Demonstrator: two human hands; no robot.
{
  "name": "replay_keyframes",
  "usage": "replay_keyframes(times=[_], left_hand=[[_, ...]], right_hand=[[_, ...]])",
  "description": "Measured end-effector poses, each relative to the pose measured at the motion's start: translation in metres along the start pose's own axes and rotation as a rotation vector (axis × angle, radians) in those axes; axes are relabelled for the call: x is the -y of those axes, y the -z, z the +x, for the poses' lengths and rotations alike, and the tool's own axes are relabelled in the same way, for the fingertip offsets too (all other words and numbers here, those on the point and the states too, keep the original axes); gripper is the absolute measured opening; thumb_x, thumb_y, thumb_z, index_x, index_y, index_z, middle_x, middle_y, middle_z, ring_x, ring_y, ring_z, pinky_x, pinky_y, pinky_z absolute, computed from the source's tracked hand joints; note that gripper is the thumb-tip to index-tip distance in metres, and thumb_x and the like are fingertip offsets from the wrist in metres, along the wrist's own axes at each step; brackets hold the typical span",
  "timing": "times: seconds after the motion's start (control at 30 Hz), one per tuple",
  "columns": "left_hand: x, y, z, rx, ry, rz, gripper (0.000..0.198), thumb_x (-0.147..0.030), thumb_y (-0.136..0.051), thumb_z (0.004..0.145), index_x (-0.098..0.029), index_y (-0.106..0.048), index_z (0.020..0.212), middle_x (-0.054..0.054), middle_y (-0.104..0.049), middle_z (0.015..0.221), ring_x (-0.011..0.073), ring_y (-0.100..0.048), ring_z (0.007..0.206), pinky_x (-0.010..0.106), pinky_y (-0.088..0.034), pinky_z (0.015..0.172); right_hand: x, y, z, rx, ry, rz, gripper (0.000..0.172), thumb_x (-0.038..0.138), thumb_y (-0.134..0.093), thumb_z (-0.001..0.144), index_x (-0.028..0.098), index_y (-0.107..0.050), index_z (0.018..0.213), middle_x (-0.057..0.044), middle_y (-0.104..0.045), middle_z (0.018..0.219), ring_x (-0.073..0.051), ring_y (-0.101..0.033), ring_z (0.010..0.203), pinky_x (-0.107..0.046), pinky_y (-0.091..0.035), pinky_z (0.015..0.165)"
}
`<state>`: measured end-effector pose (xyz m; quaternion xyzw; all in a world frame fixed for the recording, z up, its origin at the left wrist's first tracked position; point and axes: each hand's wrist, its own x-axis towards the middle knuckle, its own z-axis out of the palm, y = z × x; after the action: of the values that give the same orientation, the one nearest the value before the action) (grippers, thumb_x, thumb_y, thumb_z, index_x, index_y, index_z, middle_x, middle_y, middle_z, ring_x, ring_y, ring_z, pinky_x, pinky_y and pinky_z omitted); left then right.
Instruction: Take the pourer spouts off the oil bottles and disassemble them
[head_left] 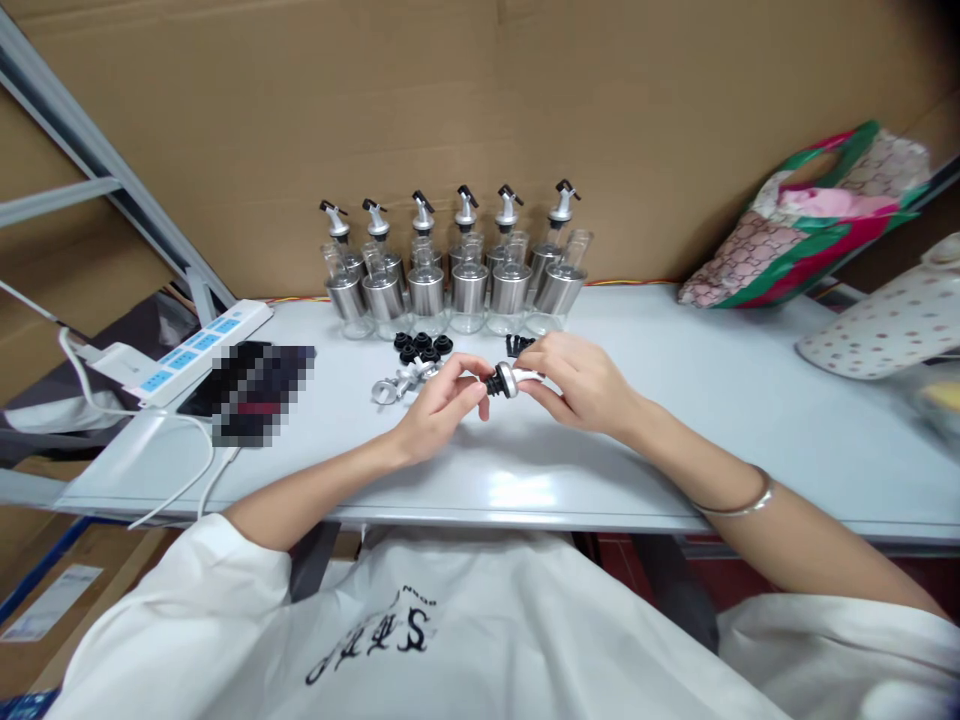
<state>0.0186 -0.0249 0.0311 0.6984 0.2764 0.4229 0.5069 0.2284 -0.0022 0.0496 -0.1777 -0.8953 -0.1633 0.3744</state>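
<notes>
Between my hands, above the table, is a bottle pourer (507, 380) with a black ribbed stopper, a silver collar and a pale spout. My left hand (442, 405) pinches its black stopper end, while my right hand (577, 380) grips the spout end, part of which the fingers hide. Just beyond my left hand lie several black stoppers (423, 347) and several silver spout parts (405, 381). Small black pieces (519, 345) sit partly behind my right hand. A front row of glass bottles with steel sleeves (470, 287) has open necks; the back row carries pourers (466, 207).
On the left of the grey table (637, 470) are a white power strip (202, 350), a white charger with cables (124, 365) and a dark pixelated device (259, 392). A patterned bag (795, 230) and a spotted white container (877, 315) stand right. Cardboard (420, 110) lines the back.
</notes>
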Motion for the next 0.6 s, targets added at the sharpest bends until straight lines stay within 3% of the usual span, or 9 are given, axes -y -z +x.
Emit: replay_keyframes(times=[0.2, 0.5, 0.6], left_hand=[[-0.004, 0.004, -0.002, 0.058, -0.077, 0.0, 0.03, -0.046, -0.049, 0.086, -0.019, -0.044, 0.099, 0.003, -0.049, 0.095, 0.0111, -0.055, 0.071, 0.029, -0.044, 0.076], [0.005, 0.007, 0.001, 0.062, -0.411, 0.212, 0.018, -0.033, -0.044, 0.091, -0.021, -0.048, 0.103, 0.002, -0.047, 0.089, 0.0113, -0.052, 0.072, 0.028, -0.046, 0.071], [0.006, 0.008, 0.002, 0.053, -0.438, 0.277, 0.016, -0.028, -0.044, 0.091, -0.02, -0.048, 0.104, 0.002, -0.048, 0.088, 0.0111, -0.051, 0.072, 0.028, -0.046, 0.07]], right_hand=[[0.001, 0.001, 0.002, -0.019, 0.029, -0.03, 0.012, 0.026, -0.047, 0.093, 0.017, -0.052, 0.09, -0.004, -0.061, 0.072, -0.016, -0.052, 0.065, -0.029, -0.038, 0.06], [0.001, -0.002, 0.0, 0.016, 0.039, -0.012, 0.012, 0.025, -0.046, 0.094, 0.017, -0.051, 0.086, -0.004, -0.061, 0.072, -0.016, -0.051, 0.065, -0.03, -0.038, 0.062], [-0.001, -0.003, -0.001, 0.031, 0.03, -0.009, 0.014, 0.027, -0.042, 0.095, 0.018, -0.051, 0.087, -0.004, -0.06, 0.072, -0.016, -0.051, 0.066, -0.029, -0.038, 0.063]])
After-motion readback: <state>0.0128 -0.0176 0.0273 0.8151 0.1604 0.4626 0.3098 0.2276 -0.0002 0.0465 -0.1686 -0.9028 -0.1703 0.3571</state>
